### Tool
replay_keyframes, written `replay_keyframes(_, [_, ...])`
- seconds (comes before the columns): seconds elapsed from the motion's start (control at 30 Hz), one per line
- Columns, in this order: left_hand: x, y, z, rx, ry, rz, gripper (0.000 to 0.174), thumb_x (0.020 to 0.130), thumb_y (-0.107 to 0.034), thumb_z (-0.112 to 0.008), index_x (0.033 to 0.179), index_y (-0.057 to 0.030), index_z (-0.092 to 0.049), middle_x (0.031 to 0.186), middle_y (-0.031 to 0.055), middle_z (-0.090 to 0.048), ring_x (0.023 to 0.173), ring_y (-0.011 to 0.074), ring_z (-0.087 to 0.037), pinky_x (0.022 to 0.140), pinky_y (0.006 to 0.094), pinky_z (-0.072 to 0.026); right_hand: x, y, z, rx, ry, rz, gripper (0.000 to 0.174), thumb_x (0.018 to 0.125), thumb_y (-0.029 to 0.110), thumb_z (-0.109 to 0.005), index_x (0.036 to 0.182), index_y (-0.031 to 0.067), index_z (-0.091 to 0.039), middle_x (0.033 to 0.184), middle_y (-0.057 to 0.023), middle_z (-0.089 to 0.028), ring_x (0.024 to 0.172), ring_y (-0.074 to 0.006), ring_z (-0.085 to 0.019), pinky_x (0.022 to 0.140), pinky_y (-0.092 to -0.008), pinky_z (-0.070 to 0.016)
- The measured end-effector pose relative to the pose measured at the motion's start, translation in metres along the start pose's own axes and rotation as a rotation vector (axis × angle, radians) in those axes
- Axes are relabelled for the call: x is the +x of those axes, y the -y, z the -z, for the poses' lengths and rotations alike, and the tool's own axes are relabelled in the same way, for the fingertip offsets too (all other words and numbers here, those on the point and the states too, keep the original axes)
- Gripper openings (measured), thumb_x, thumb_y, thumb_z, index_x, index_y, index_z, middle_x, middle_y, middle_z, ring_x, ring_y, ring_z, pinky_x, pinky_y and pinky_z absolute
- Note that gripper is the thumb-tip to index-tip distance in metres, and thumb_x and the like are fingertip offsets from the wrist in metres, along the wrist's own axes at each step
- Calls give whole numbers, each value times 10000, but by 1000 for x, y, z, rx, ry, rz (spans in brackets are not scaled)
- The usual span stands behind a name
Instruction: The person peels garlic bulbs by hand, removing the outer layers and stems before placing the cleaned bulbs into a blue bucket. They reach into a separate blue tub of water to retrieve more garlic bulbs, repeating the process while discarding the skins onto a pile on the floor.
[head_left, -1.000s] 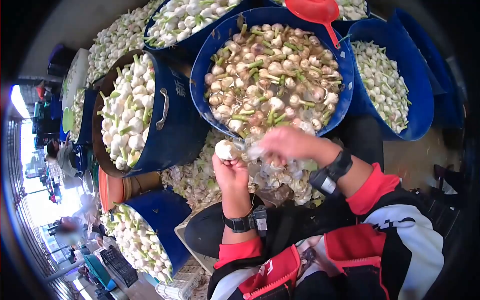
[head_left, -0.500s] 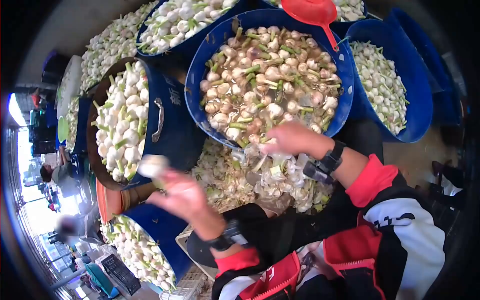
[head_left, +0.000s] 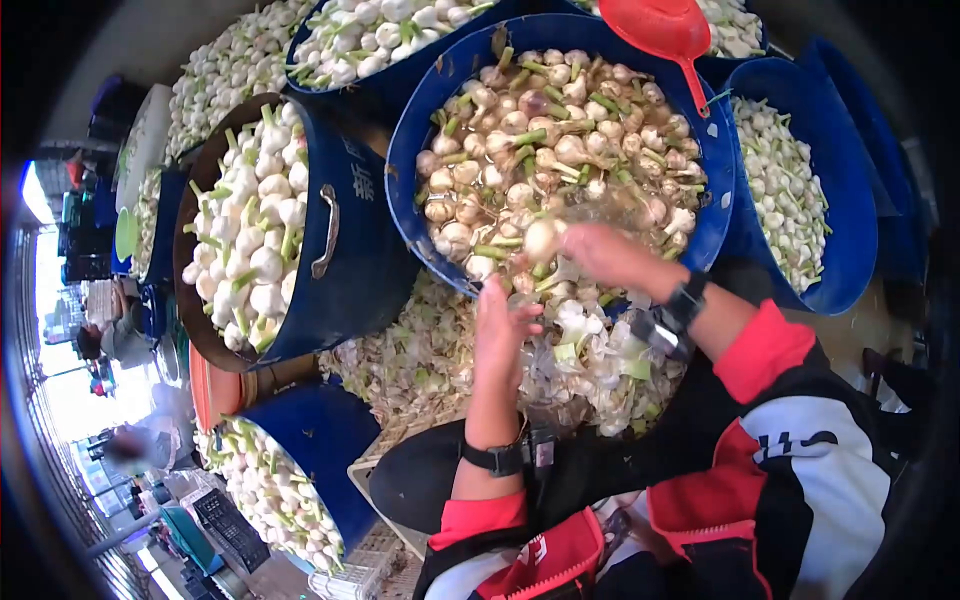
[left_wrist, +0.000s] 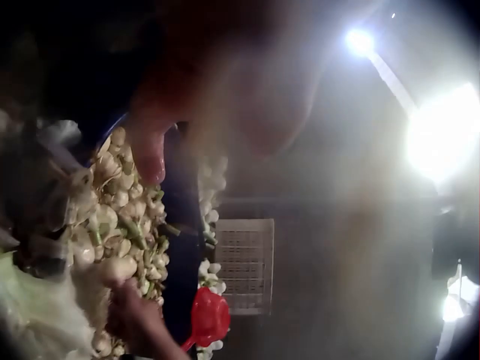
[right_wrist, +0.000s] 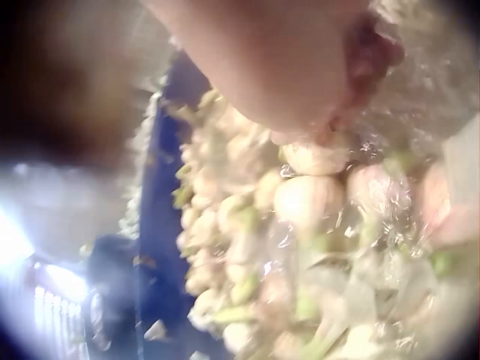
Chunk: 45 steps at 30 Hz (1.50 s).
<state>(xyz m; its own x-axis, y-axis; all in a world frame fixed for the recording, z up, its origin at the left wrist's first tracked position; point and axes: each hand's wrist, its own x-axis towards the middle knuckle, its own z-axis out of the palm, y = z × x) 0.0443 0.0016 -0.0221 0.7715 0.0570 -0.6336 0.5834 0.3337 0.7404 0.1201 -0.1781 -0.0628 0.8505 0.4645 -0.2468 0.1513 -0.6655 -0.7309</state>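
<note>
My right hand (head_left: 612, 258) is over the near side of the big blue tub (head_left: 408, 215) and holds a pale garlic bulb (head_left: 543, 240) at its fingertips. The tub is full of unpeeled garlic bulbs (head_left: 520, 140) with green stems, in brownish water. Just short of the near rim, my left hand (head_left: 497, 335) is held up with fingers extended and nothing in it. It shows large and blurred in the left wrist view, with the bulb (left_wrist: 116, 271) in the other hand below. In the right wrist view my fingers (right_wrist: 285, 67) reach down over wet bulbs.
Wet peelings (head_left: 590, 375) are heaped between the tub and my legs. To the left, a blue drum (head_left: 350, 240) holds peeled white garlic; another tub (head_left: 330, 430) stands below it. A red scoop (head_left: 655, 28) hangs at the far rim. More garlic tubs (head_left: 845, 260) surround the big one.
My left hand swung left with a peeled bulb toward the blue drum, then came back without it. My right hand moved from the peelings into the tub and now holds another bulb.
</note>
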Motion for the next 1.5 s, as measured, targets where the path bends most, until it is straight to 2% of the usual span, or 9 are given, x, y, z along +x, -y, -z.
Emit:
replay_keyframes(0.17, [-11, -7, -10, -15, -130, -35, 284, 872, -327, -489, 810, -62, -571, 550, -35, -471, 408, 50, -367, 367, 178, -259, -50, 77, -14, -49, 109, 136, 265, 823, 254, -428, 690, 75, -571, 649, -136, -568, 615, -303, -563, 562, -413, -447])
replay_keyframes(0.37, [-11, 11, 9, -204, -59, 126, 229, 829, -273, -516, 822, -47, -552, 586, 0, -495, 407, 70, -383, 344, 202, -247, -54, 71, -44, -130, -1, 186, 227, 798, 218, -461, 708, 47, -580, 606, -121, -574, 540, -276, -555, 495, -393, -431])
replay_keyframes(0.47, [-17, 9, 7, -296, 19, 148, 273, 827, -255, -491, 956, -21, -549, 631, 20, -533, 428, 98, -425, 371, 205, -293, -50, 72, -39, 704, 202, -549, 267, 840, 204, -428, 747, 13, -589, 577, -78, -574, 506, -188, -552, 475, -333, -430])
replay_keyframes(0.67, [-21, 12, 16, 564, 236, -143, 503, 804, -155, -551, 1269, -34, -401, 980, 74, -580, 793, 128, -543, 668, 263, -435, -71, 49, -35, 111, -281, 259, 241, 849, 216, -502, 812, 2, -605, 564, -17, -555, 494, -121, -511, 468, -299, -389])
replay_keyframes(0.93, [-37, 18, -3, 1124, 132, -1189, 487, 695, 41, -582, 1164, -62, -501, 1082, 163, -557, 1035, 331, -507, 928, 370, -374, -67, 45, -18, 1314, 51, -557, 222, 868, 217, -518, 962, 25, -580, 803, -17, -594, 643, -110, -542, 500, -238, -429])
replay_keyframes(1.1, [-27, 20, 0, -542, -138, -228, 194, 850, -145, -556, 991, -13, -540, 918, 81, -602, 777, 129, -587, 687, 235, -496, -95, 72, -8, 1129, 29, -18, 212, 904, 179, -452, 995, 22, -561, 944, -39, -582, 889, -106, -536, 785, -259, -435])
replay_keyframes(1.4, [-22, 10, 37, -703, -78, 86, 349, 844, -484, -471, 888, -148, -559, 763, -37, -590, 597, 79, -530, 433, 170, -397, -111, 47, 56, 1899, -172, 203, 314, 874, 224, -463, 1073, -10, -527, 998, -137, -581, 928, -247, -557, 769, -365, -465])
replay_keyframes(1.47, [-19, 9, 44, -741, -75, 100, 324, 852, -449, -480, 859, -134, -555, 749, -33, -592, 565, 80, -519, 421, 192, -390, -94, 42, 46, 131, 175, 690, 424, 865, 295, -478, 1147, -20, -473, 1005, -151, -577, 932, -258, -555, 791, -384, -447])
replay_keyframes(1.5, [-17, 4, 38, -741, -232, 77, 372, 859, -452, -462, 826, -90, -542, 706, 2, -579, 529, 90, -502, 415, 213, -376, -88, 46, 33, 126, 174, 694, 424, 865, 295, -478, 1147, -20, -473, 1005, -151, -577, 932, -258, -555, 791, -384, -447])
